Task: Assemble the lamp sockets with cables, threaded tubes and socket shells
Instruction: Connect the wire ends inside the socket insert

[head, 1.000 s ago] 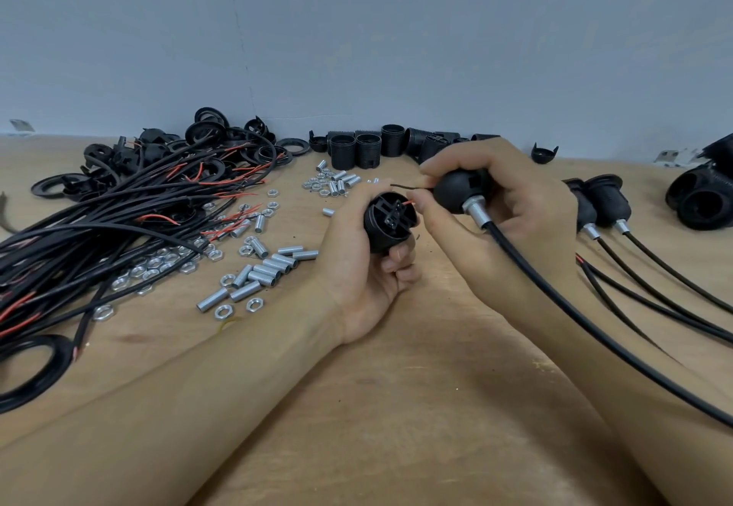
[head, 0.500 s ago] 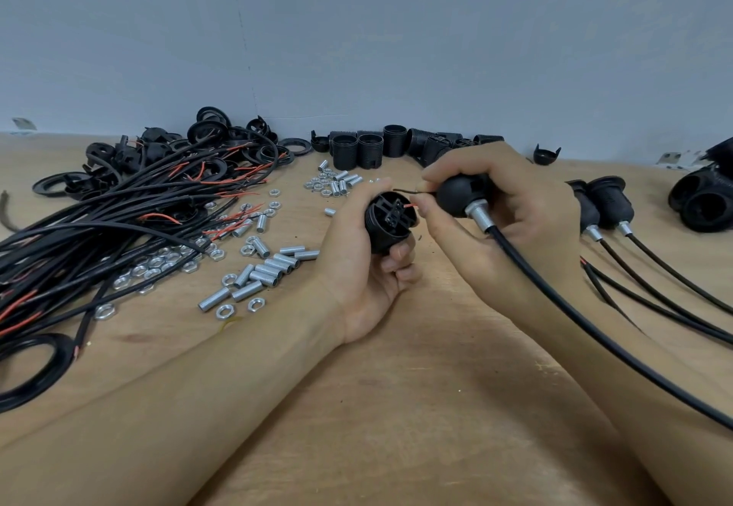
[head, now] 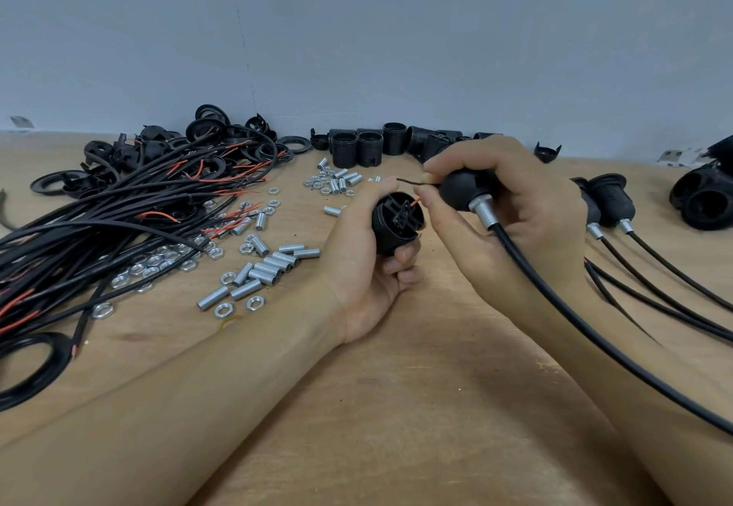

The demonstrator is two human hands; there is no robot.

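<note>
My left hand [head: 369, 267] grips a black socket body [head: 396, 224], its terminal end turned toward me. My right hand [head: 511, 208] holds a rounded black socket cap [head: 460, 190] with a silver threaded tube [head: 486, 214] and a black cable [head: 595, 331] running off to the lower right. The thumb and forefinger of that hand pinch the cable's thin wires. A red wire [head: 415, 202] reaches into the socket body's terminal and a dark wire [head: 410, 181] sticks out to the left above it.
On the wooden table [head: 396, 406] lie a heap of black cables [head: 99, 228] at the left, loose threaded tubes [head: 265, 267] and nuts [head: 158, 259], socket shells [head: 369, 148] at the back wall, and finished sockets with cables [head: 611, 204] at the right.
Both hands stay almost still. The right fingers have shifted slightly on the wires at the socket body's terminal.
</note>
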